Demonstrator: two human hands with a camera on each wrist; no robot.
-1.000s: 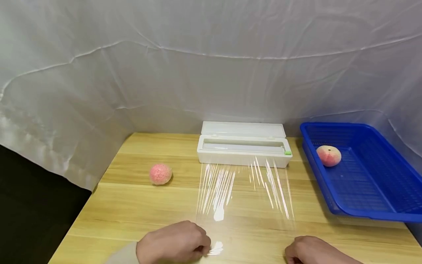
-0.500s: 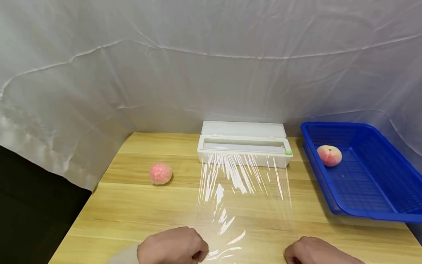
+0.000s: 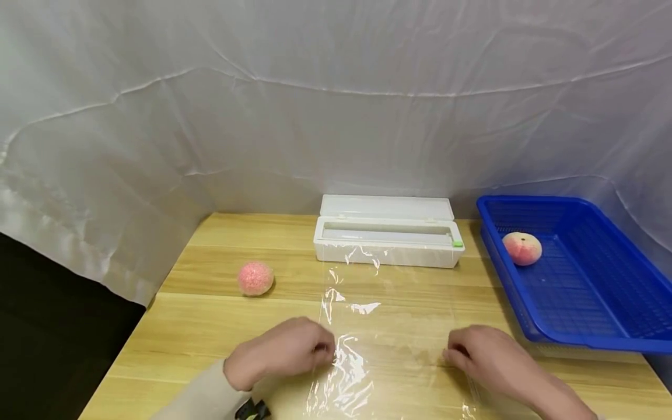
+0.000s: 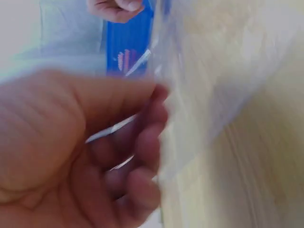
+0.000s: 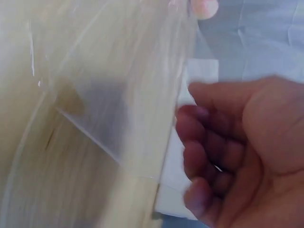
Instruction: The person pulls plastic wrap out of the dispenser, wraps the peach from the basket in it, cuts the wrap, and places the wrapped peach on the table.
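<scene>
The left fingers (image 4: 148, 147) pinched a clear film (image 3: 354, 361), and the right fingers (image 5: 194, 159) were at its other side.
Thumb and forefinger of the left hand (image 3: 286, 350) met closely; those of the right hand (image 3: 485, 356) were almost together, but I could not tell whether they had hold of the film. It spread between both hands above the counter (image 3: 210, 326), creased near the left one. In my judgement, a slow and equal pull at both sides suited this thin film, because uneven force could make it fold and stick to itself. Farther out, a white box (image 3: 388, 222) stood at 12 o'clock with its lid (image 3: 385, 207) open, a pink round object (image 3: 255, 278) at 10 o'clock, and a blue basket (image 3: 583, 280) at 2 o'clock, holding a peach-like fruit (image 3: 522, 249).
</scene>
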